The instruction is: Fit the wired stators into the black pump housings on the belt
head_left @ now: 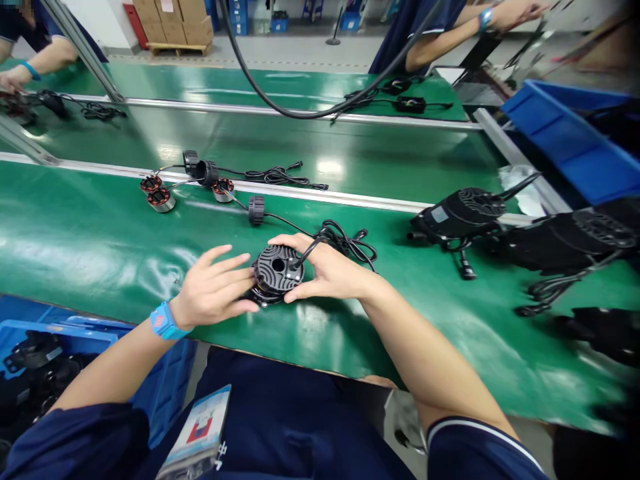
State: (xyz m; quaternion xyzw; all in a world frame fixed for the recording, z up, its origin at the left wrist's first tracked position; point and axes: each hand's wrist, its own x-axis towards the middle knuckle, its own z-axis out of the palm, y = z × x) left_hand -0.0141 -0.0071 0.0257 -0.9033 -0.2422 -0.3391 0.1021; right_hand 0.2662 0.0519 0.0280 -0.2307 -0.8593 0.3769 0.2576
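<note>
A round black motor housing point(278, 272) with a wavy ribbed top and a hole in its middle sits on the green bench in front of me. My right hand point(320, 270) curves around its right side, thumb at the front and fingers behind. A black cable point(314, 250) rises from the housing's top and passes over that hand. At the left side, my left hand point(215, 287) has its fingers stretched and spread, the tips at the housing's edge. A coiled black cable point(345, 243) with connectors lies just behind my right hand.
Copper-wound stators point(161, 199) and black ribbed caps point(257, 210) with cables lie behind, near a metal rail point(350, 199). Assembled black motors point(460, 213) stand at right. A blue bin point(570, 140) is far right; another blue bin point(167, 380) holds black parts. Co-workers' arms point(445, 47) show beyond.
</note>
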